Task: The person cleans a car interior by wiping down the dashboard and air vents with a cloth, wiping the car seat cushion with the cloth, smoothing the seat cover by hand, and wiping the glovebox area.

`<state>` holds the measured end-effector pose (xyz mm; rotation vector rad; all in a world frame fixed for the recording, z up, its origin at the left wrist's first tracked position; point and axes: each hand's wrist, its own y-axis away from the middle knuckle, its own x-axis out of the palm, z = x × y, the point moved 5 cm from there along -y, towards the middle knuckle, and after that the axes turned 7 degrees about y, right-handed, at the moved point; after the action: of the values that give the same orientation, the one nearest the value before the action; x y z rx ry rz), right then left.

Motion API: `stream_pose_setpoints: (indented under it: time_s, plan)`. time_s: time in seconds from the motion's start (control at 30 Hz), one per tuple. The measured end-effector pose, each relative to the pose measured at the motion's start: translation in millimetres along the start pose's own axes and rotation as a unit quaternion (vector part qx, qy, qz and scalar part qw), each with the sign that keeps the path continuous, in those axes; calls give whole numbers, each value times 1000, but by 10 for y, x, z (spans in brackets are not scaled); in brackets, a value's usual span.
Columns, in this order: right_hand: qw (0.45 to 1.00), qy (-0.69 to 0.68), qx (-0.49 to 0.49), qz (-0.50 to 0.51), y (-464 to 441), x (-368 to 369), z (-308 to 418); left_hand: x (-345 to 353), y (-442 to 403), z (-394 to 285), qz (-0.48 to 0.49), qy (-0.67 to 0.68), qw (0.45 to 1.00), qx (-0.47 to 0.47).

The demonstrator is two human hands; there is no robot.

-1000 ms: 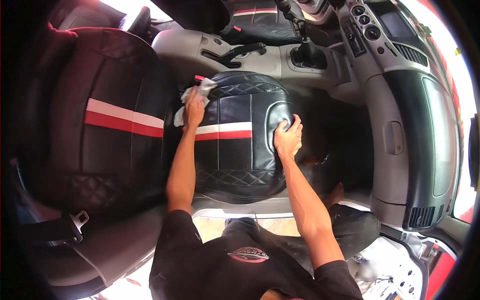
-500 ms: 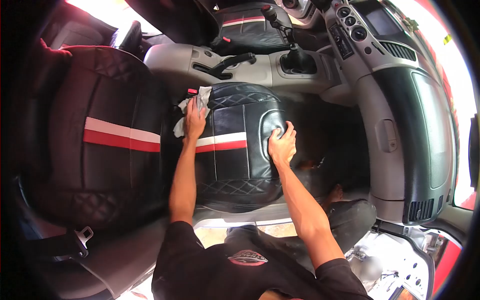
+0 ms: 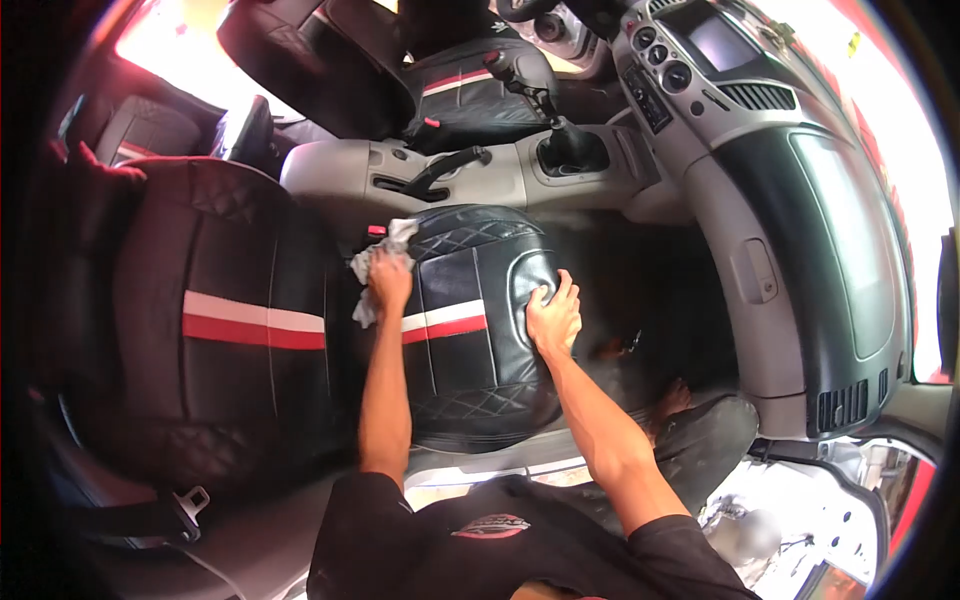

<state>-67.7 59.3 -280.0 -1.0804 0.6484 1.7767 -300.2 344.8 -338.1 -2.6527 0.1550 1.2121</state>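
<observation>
A black car seat cushion with a white and red stripe and quilted sides lies below my hands. At its rear, by the backrest, my left hand is closed on a crumpled pale cloth. The cloth spreads out past the fingers on both sides and touches the seat. My right hand grips the front edge of the cushion, thumb on the top and fingers over the rim.
Beyond the seat runs a grey centre console with a handbrake and a gear lever. A red buckle stands beside the cushion. To the right is the dashboard; at lower left hangs a seat belt tongue.
The view has tilted, so the seat sits lower in the picture. The cloth looks more bunched under my left hand. My right hand stays at the cushion's front edge.
</observation>
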Motion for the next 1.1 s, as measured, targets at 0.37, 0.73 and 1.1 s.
stream_pose_setpoints:
  time_s: [0.37,0.73,1.1]
  plan:
    - [1000,-12,6,6,27,4,-28,533,537,-1499,173,16,931,321]
    - [1000,-19,14,18,5,-20,-40,801,-131,-1886,211,-121,918,314]
    - [1000,-14,18,-5,5,10,-59,657,829,-2027,257,42,874,411]
